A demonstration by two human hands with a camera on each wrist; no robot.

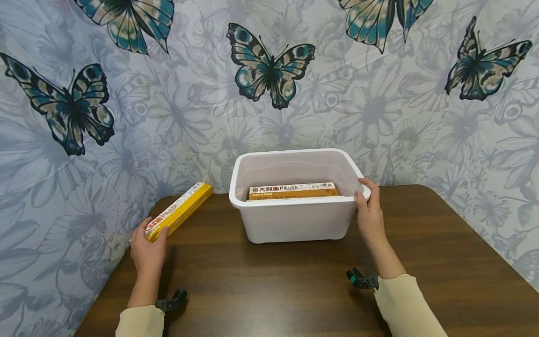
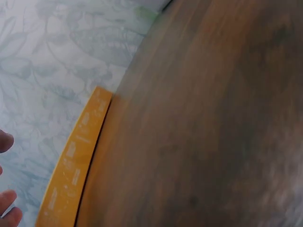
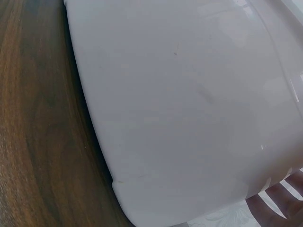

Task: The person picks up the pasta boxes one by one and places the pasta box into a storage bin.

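A yellow-and-white pasta box [image 1: 181, 210] lies slanted along the table's left edge. My left hand [image 1: 148, 250] holds its near end, thumb on the yellow side and fingers over the other. In the left wrist view the yellow side of this pasta box [image 2: 75, 161] shows, with some fingertips [image 2: 6, 201] at the left edge. A white plastic bin [image 1: 294, 222] stands upright at the table's back. Its right rim is gripped by my right hand [image 1: 370, 210]. Inside the bin sits another pasta box [image 1: 294, 191], its lower part hidden by the front wall.
The dark wooden table [image 1: 269, 285] narrows toward the back. Wallpaper with butterflies [image 1: 271, 70] rises right behind it and along the left side. The bin's smooth side wall [image 3: 180, 118] fills most of the right wrist view.
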